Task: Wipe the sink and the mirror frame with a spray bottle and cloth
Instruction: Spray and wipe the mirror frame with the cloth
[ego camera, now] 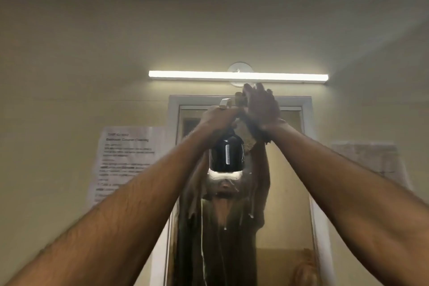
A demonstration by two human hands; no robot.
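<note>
Both my arms reach up to the top of the white mirror frame. My left hand grips the neck of a black spray bottle, whose white nozzle points up at the frame's top edge. My right hand lies flat against the top of the frame, pressing a brownish cloth that hangs below the palm. Streaks of liquid run down the mirror glass. The sink is out of view.
A lit tube lamp hangs on the wall just above the frame. A printed paper notice is stuck to the wall left of the mirror, another sheet to the right. The ceiling is close overhead.
</note>
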